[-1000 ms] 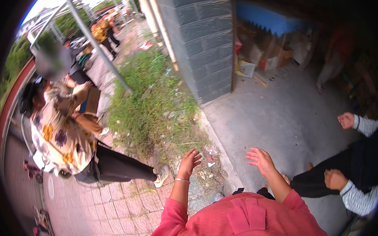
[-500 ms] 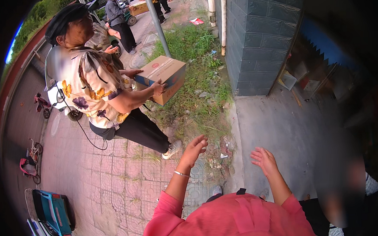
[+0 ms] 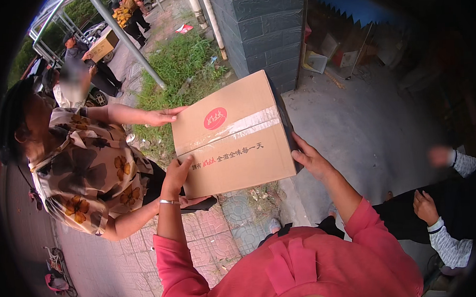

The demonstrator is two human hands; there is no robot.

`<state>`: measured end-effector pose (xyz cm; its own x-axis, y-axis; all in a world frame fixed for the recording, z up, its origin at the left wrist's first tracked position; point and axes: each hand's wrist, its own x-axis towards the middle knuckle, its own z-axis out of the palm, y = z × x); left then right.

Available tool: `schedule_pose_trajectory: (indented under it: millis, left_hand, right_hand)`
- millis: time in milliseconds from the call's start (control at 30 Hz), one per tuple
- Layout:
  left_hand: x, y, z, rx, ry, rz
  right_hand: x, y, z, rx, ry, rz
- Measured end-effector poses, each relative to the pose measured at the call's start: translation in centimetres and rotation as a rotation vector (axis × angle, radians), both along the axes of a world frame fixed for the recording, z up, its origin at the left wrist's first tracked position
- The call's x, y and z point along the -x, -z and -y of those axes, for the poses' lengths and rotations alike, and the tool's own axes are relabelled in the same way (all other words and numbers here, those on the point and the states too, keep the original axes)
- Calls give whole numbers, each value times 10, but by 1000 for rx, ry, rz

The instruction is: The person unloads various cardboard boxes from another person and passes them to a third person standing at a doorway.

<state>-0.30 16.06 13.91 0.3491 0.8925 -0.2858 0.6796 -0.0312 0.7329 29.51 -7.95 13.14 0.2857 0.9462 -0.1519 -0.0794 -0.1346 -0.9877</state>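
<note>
- Cardboard carton (image 3: 232,141) is held in mid-air, roughly over the meeting edge of paving (image 3: 209,229) and concrete floor (image 3: 354,138); taped top is turned up to view.
- Left hand (image 3: 177,178): clamped at the near left corner, thumb on top, fingers hidden.
- Right hand (image 3: 311,157): pressed on the right end, thumb by the top edge; grip underneath cannot be told.
- Left end is also gripped by co-worker (image 3: 85,171) in floral shirt: far hand (image 3: 164,116) at the far left corner, near hand tucked low, partly hidden.
- Risk: left end could be dropped if released by co-worker before the load is taken.
- Risk: right end could be lost if the side hold is slipped by weight.
- Risk: seam under clear tape (image 3: 255,122) could be strained if both sides are pulled.
- Risk: floor edge could be missed underfoot, since view is partly blocked by carton.
</note>
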Motion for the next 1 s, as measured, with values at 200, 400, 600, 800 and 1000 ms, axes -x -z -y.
schedule_pose_trajectory:
  millis: [200,400,600,800,1000]
  left_hand:
    - [-82,-33,55,173,206,623]
    - [-266,-50,101,411,716,729]
    - [-417,-49,212,456,1163,701]
    - [-514,-75,284,339,1328,672]
    - [-512,-77,286,16,1058,866]
  right_hand:
    - [-4,7,105,-123,210,-73]
    - [-24,17,240,-335,667,-110]
    - [-27,-22,308,-184,947,-480]
    - [-63,24,381,-431,1324,-196]
    - [-88,38,361,-352,1406,-268]
